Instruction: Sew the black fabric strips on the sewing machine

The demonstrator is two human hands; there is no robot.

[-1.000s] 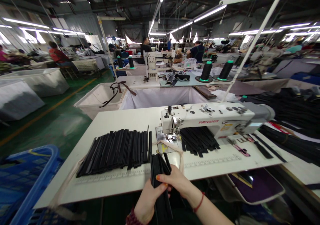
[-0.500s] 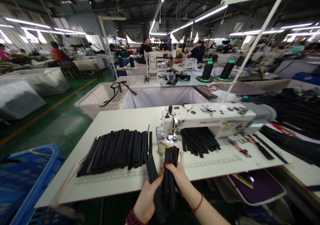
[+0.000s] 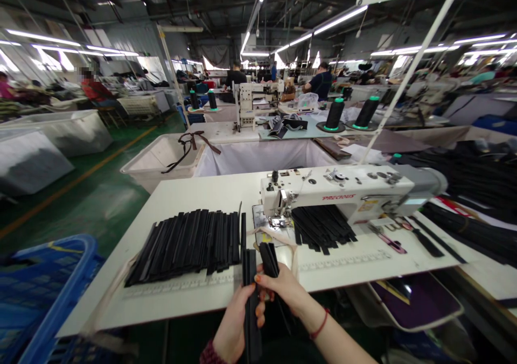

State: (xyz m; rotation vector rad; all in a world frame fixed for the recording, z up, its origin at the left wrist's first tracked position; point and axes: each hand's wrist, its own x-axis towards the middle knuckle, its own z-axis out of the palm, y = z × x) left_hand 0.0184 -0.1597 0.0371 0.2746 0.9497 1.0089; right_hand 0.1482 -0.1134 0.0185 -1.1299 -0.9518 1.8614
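Closed around a few black strips (image 3: 251, 310) is my left hand (image 3: 234, 321), at the table's front edge. Just beside it, my right hand (image 3: 283, 288) grips a small bundle of black strips (image 3: 269, 257), which leans to the left at the top. The fingers of both hands nearly touch between the two bundles. Left of my hands a wide row of black strips (image 3: 186, 243) lies on the white table (image 3: 161, 305). More black strips (image 3: 323, 229) lie under the arm of the white sewing machine (image 3: 335, 191), whose presser foot is just beyond my hands.
A measuring tape (image 3: 177, 285) runs along the table front. Pink-handled snips (image 3: 390, 243) and a dark-handled tool (image 3: 426, 243) lie at right. A blue basket (image 3: 76, 251) stands at left. Behind are a fabric-lined bin (image 3: 258, 156) and black thread cones (image 3: 334, 115). Several people sit farther back.
My right hand has shifted left toward my left hand, and its bundle now tilts left. The left hand's strips have swung more upright. The strips on the table look the same.
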